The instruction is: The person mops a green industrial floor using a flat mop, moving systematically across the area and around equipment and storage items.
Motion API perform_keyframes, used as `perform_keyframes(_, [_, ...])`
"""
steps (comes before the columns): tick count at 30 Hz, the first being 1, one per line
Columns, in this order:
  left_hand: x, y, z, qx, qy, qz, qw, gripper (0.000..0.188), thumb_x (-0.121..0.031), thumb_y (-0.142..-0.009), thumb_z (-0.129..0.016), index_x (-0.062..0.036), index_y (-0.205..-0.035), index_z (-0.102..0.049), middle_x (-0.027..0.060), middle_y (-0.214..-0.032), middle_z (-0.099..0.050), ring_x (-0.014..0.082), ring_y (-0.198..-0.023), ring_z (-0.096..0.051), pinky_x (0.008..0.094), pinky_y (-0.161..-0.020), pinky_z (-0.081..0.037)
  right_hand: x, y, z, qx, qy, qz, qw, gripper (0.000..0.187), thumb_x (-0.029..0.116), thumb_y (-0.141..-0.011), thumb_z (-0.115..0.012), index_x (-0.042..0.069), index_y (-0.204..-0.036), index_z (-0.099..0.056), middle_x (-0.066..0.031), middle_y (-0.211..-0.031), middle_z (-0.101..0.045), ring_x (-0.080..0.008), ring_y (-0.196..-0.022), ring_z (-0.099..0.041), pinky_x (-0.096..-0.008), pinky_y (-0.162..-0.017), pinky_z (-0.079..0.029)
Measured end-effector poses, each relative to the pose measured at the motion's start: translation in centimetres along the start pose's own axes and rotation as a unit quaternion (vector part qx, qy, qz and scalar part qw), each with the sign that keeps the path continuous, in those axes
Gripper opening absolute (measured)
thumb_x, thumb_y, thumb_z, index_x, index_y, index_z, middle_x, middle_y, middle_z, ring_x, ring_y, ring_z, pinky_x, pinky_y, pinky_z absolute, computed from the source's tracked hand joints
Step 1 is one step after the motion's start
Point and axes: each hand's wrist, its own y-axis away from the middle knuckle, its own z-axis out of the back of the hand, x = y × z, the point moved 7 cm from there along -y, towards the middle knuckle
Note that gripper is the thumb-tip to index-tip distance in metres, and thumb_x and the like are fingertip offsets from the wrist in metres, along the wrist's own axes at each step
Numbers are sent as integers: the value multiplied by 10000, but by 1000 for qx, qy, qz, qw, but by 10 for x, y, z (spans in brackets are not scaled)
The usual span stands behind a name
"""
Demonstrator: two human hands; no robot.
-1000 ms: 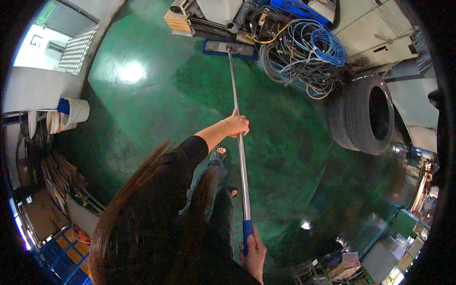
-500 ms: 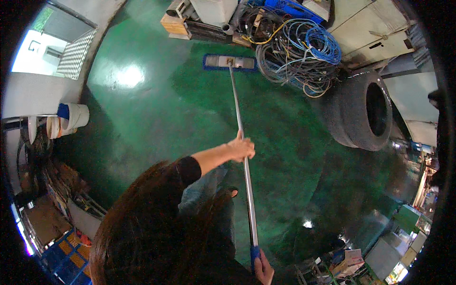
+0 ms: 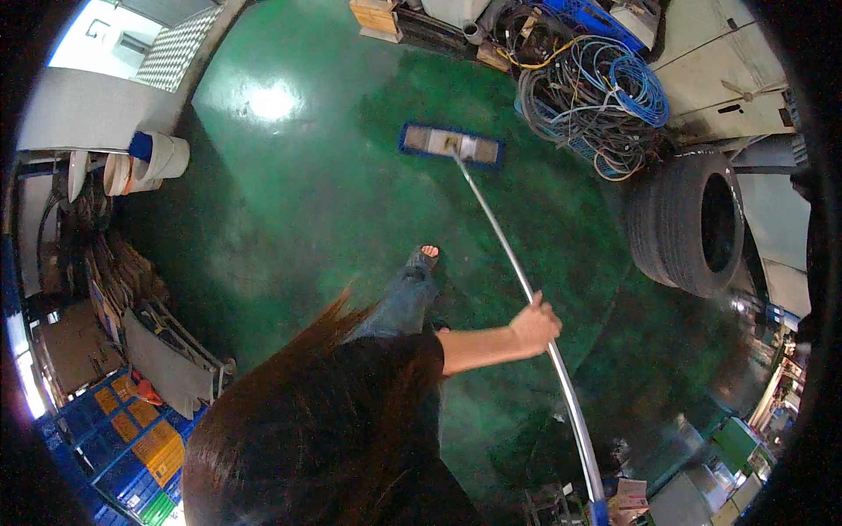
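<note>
My left hand [image 3: 536,326] is closed around the metal pole of a flat floor mop [image 3: 498,226]. At the far end of the pole, the wide mop head [image 3: 428,142] with its blue fringe lies flat on the green floor [image 3: 324,219]. The pole slants from the mop head down to the lower right, where its blue grip [image 3: 599,512] meets the picture's edge. My right hand is out of view. My foot [image 3: 429,252] in an open shoe is on the floor, between the mop head and my body.
Tangled cables and a blue hose coil [image 3: 627,83] lie right of the mop head, with large tyres [image 3: 671,223] beyond them. White buckets [image 3: 165,156] stand by the left wall. Flattened cardboard [image 3: 123,280] and blue crates [image 3: 114,438] are at lower left. A wooden block [image 3: 375,17] is at the far side.
My left hand and the pole have swung right, and the mop head has shifted slightly right and nearer. My right hand has left the view. One foot has come forward.
</note>
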Motion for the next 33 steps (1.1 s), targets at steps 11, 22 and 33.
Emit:
perform_keyframes(11, [75,-4,21,13,85,40,995,189,-250,-704,-627,-111,-830,-639,31,-761,-621,207,-825,-579,460,-774,-358,59,-55,65,-276,262,223,898,358,339,-874,-550,35,-1042,-636,-185,-932,-621,-245,-846,-591,-395,-740,-471])
perform_keyframes(22, [504,53,94,-67,-181,414,889,241,-270,-782,-610,-166,-996,-575,2,-1029,-596,223,-1108,-502,670,-991,-183,255,-127,-331,91,-576,127,802,316,155,-909,-475,0,-1185,-469,-61,-719,-530,-150,-691,-520,-338,-816,-434])
perform_keyframes(33, [430,17,64,32,-193,249,949,225,-340,-727,-623,-222,-914,-665,-12,-1020,-589,207,-1112,-456,512,-925,-328,174,-137,-272,77,-661,196,721,200,144,-950,-370,-4,-1054,-455,48,-481,-245,-61,-418,-257,-323,-619,-437])
